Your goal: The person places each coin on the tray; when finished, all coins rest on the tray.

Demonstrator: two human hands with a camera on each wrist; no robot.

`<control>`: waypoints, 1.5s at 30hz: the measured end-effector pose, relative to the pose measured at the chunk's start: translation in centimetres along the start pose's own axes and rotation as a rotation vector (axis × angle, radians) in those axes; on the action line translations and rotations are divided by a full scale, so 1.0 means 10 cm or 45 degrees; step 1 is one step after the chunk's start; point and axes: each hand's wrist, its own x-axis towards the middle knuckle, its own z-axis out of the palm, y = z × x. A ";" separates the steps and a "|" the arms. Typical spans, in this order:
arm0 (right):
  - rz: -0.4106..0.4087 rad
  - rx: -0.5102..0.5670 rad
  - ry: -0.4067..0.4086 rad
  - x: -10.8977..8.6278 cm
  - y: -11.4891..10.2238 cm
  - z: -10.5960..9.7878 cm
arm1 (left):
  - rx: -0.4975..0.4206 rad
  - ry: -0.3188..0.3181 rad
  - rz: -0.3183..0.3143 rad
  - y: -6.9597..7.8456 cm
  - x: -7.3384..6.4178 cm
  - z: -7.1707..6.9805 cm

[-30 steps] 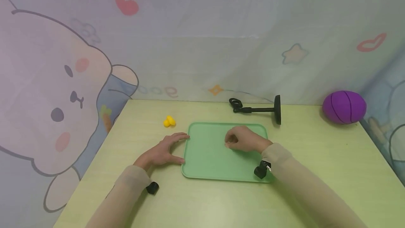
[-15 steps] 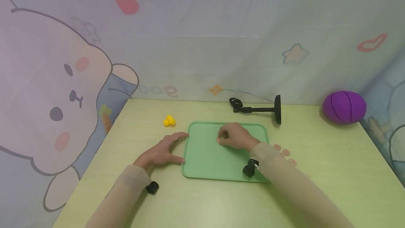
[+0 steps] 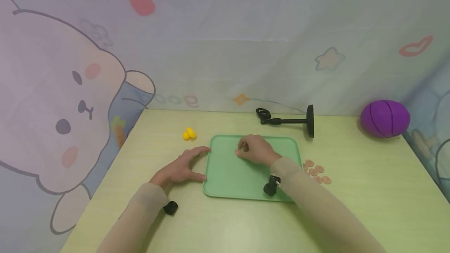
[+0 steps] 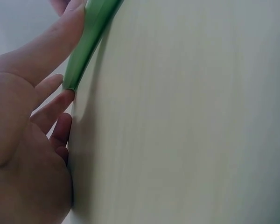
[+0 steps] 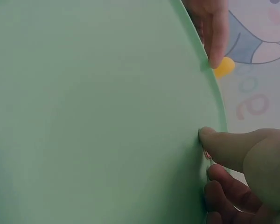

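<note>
A light green tray lies on the table. My left hand steadies its left edge, thumb and fingertips spread and touching the rim; the left wrist view shows the thumb along the tray's side. Over the tray's upper middle, my right hand pinches a small copper coin between thumb and fingers, close to the tray surface. Only the coin's edge shows. Several more copper coins lie on the table just right of the tray, some of them partly hidden by my right sleeve.
Behind the tray a black stand lies on its side. A small yellow toy sits at the back left. At the far right back is a purple ball. A printed curtain hangs along the table's back edge.
My right hand has moved left and slightly back over the tray, its fingers still pinched. The coins right of the tray have come into view from behind the sleeve. My left hand stays put.
</note>
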 end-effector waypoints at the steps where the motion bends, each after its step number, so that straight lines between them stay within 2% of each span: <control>1: -0.005 -0.002 -0.002 0.00 0.01 -0.01 | 0.000 0.000 0.001 0.00 0.00 0.00; 11: -0.076 -0.019 -0.024 -0.15 0.19 -0.21 | -0.014 0.001 -0.018 -0.01 0.01 0.01; 16: -0.084 0.009 -0.049 -0.33 0.28 -0.36 | -0.027 0.000 -0.044 -0.02 0.01 0.01; 27: -0.121 0.100 0.015 -0.77 0.67 -0.69 | -0.023 0.000 -0.060 0.00 0.01 0.00; 33: -0.160 0.075 0.048 -1.00 0.89 -0.91 | -0.026 0.003 -0.054 0.01 0.01 0.01; 37: -0.128 0.058 0.047 -1.12 1.05 -1.05 | -0.023 0.007 -0.051 0.02 0.01 0.01; 41: -0.062 0.055 -0.011 -1.21 1.23 -1.13 | -0.029 0.007 -0.052 0.02 0.01 0.00; 45: -0.005 0.082 -0.134 -1.30 1.44 -1.16 | -0.039 0.007 -0.043 0.00 0.02 0.01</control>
